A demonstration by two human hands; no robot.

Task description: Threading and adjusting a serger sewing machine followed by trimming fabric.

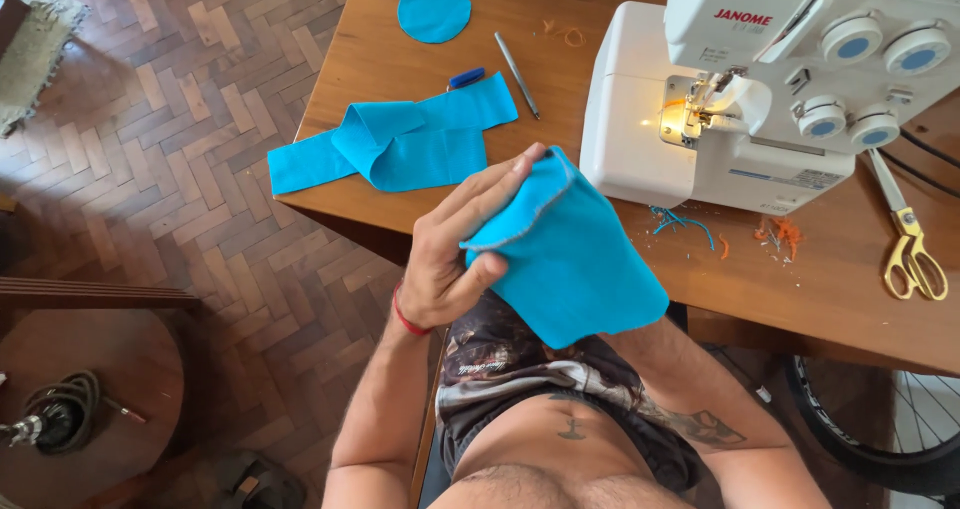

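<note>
Left hand [450, 259]: closed by thumb and fingers on the stitched edge of the blue cloth piece [570, 259], raised over the lap, before the surface [840, 299].
Right hand: hidden behind the cloth; grip cannot be told.
Folded blue strip [395, 144]: flat on the surface, left.
Overlock machine [740, 89]: right of it, lamp lit.
Gold scissors [912, 249]: far right.
</note>
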